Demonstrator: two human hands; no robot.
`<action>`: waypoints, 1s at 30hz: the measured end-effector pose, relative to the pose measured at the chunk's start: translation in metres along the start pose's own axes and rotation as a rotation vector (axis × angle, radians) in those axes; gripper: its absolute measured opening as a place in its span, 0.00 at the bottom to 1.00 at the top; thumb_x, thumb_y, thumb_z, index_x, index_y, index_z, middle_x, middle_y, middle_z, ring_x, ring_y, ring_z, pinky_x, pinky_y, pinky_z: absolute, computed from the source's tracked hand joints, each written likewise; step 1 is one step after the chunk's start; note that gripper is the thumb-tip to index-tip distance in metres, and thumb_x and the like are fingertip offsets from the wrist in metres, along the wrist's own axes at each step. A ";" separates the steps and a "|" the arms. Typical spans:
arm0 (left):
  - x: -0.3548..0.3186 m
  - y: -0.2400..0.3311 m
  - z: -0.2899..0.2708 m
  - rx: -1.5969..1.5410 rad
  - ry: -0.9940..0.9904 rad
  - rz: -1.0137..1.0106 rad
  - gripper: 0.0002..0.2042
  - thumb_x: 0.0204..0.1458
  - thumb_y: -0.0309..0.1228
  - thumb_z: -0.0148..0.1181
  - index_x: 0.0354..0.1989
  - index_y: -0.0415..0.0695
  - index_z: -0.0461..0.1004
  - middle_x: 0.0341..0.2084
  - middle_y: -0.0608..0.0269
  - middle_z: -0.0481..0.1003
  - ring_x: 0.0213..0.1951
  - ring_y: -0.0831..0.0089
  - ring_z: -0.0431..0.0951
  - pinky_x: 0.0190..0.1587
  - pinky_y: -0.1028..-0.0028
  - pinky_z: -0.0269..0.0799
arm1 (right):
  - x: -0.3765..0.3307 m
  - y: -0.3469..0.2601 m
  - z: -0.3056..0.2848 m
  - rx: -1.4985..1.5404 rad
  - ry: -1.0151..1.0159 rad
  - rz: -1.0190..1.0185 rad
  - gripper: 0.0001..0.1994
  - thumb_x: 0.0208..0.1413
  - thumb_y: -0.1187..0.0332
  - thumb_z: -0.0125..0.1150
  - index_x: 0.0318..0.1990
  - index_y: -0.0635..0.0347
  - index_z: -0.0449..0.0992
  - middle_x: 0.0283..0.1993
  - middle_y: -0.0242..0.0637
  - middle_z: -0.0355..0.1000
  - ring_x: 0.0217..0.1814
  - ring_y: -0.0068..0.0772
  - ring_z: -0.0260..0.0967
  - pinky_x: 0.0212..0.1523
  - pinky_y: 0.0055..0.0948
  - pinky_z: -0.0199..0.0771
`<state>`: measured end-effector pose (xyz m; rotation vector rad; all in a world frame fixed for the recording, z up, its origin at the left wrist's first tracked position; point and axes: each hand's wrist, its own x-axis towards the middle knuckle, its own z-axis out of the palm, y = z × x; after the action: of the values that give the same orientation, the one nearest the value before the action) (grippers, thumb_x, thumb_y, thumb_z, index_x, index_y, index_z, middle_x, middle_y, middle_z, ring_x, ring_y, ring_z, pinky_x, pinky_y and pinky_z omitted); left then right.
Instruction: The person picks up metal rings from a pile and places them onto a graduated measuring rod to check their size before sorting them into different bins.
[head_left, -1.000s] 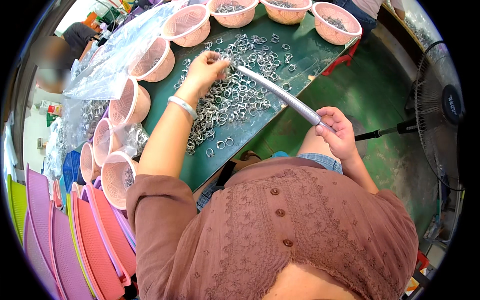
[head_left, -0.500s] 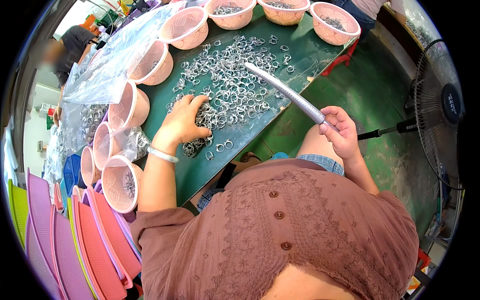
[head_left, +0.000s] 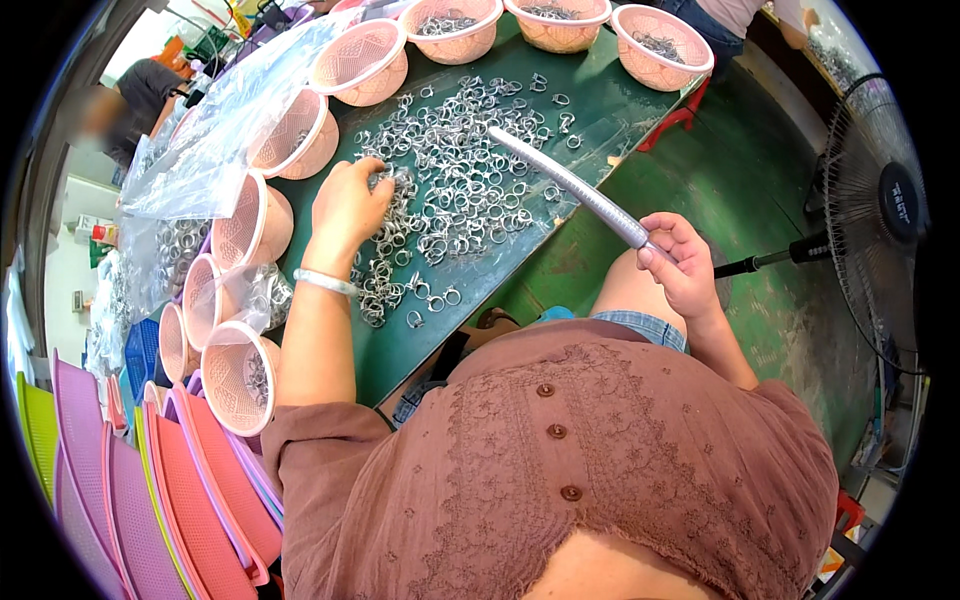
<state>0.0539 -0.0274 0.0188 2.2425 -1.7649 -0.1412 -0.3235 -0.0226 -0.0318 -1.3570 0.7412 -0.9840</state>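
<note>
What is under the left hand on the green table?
The left hand rests on a pile of metal rings on the table. Rings beneath the palm are hidden.

1. A loose, short-sleeved brown blouse with lace-like embroidery and round brown buttons down the front.
2. A pale, thin bangle bracelet circles the left wrist.
3. Blue denim shorts hem shows.

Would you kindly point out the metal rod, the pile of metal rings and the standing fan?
metal rod (head_left: 570, 185), head view, middle of its shaft.
pile of metal rings (head_left: 455, 185), head view, centre of the heap.
standing fan (head_left: 885, 215), head view, on its wire guard.
</note>
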 end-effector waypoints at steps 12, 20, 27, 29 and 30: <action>0.032 0.023 0.036 0.041 0.107 0.493 0.07 0.36 0.26 0.60 0.27 0.47 0.76 0.30 0.61 0.69 0.38 0.60 0.67 0.42 0.65 0.63 | 0.001 -0.002 0.002 0.010 -0.007 -0.005 0.15 0.49 0.79 0.53 0.45 0.66 0.63 0.28 0.30 0.65 0.29 0.16 0.60 0.32 0.15 0.58; 0.027 0.009 0.020 -1.525 -0.344 -0.123 0.04 0.50 0.23 0.52 0.33 0.39 0.71 0.34 0.56 0.74 0.36 0.69 0.75 0.38 0.77 0.71 | -0.001 -0.001 0.002 -0.072 -0.040 -0.007 0.15 0.49 0.78 0.53 0.45 0.65 0.63 0.28 0.29 0.66 0.30 0.15 0.60 0.33 0.14 0.58; 0.005 0.016 0.022 -1.885 -0.484 -0.020 0.06 0.52 0.24 0.49 0.37 0.39 0.69 0.37 0.54 0.73 0.39 0.67 0.74 0.41 0.73 0.72 | 0.003 -0.003 0.017 -0.089 -0.141 -0.082 0.15 0.49 0.80 0.52 0.46 0.65 0.62 0.31 0.30 0.67 0.33 0.14 0.61 0.34 0.13 0.59; 0.000 0.021 0.025 -1.897 -0.470 0.013 0.06 0.52 0.23 0.50 0.37 0.39 0.69 0.36 0.55 0.73 0.38 0.67 0.74 0.41 0.73 0.71 | 0.004 -0.003 0.018 -0.069 -0.157 -0.092 0.16 0.49 0.81 0.51 0.47 0.65 0.61 0.31 0.31 0.68 0.33 0.14 0.61 0.34 0.13 0.59; -0.002 0.023 0.026 -1.904 -0.461 0.029 0.06 0.52 0.23 0.50 0.37 0.39 0.69 0.36 0.56 0.73 0.38 0.67 0.75 0.41 0.73 0.71 | 0.003 -0.002 0.018 -0.079 -0.160 -0.092 0.16 0.49 0.81 0.51 0.47 0.65 0.61 0.31 0.31 0.68 0.33 0.14 0.61 0.34 0.14 0.60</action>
<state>0.0250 -0.0344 0.0002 0.7032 -0.7892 -1.5631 -0.3062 -0.0173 -0.0272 -1.5310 0.6064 -0.9135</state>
